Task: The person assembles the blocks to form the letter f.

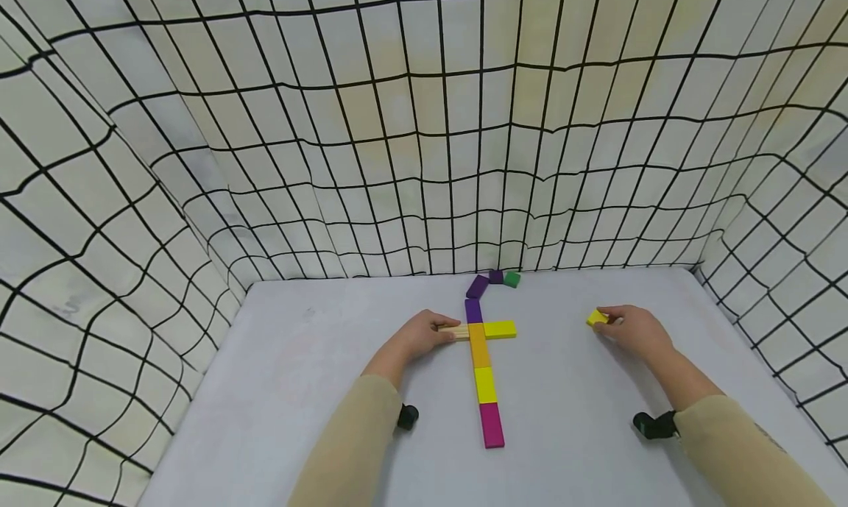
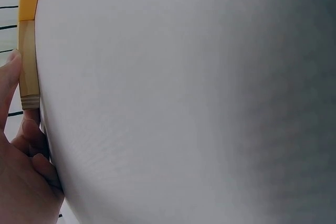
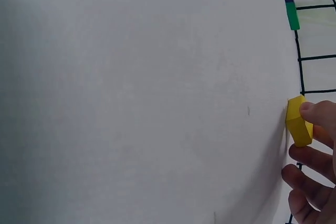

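Note:
My left hand pinches a plain wooden block by its left end, thumb on one side and fingers on the other. The block's right end meets an orange block; in the left wrist view, the wooden block lies end to end with the orange one. Off to the right, my right hand holds a small yellow block between thumb and fingers. The right wrist view shows this yellow block tilted, the other fingers loosely bent below it.
A yellow block extends right of the orange one. Below are another yellow block and a magenta block. Above, purple blocks curve toward a green block. Black netting stands around the white table.

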Available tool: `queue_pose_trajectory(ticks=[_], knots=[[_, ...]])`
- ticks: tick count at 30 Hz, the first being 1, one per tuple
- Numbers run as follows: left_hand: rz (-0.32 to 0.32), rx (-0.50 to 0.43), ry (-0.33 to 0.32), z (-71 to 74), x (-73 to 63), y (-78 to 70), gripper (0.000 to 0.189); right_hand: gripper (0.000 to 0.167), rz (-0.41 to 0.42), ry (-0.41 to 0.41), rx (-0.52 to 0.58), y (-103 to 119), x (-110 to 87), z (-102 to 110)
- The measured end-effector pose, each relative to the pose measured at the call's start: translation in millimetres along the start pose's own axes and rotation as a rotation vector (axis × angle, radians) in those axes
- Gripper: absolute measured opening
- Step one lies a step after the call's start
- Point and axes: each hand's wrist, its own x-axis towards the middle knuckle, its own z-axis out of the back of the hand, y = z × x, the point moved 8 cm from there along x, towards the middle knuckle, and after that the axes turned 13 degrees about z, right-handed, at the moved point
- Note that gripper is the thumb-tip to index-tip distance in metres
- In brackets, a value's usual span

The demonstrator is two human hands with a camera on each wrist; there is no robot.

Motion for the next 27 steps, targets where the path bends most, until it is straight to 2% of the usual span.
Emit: queue_pose_trajectory(ticks=[10,27], knots=[[-0.005,0.005,0.002,-0.2,0.0,0.2,0.029,0.054,0.054,0.011,-0.079,4.5,19.7,-10.6],[-0.018,-0.009,0.007,0.5,-0.7,-0.8,0.030,0.051,0.051,0.018,-0.104,46.6,52.8,-27.5]])
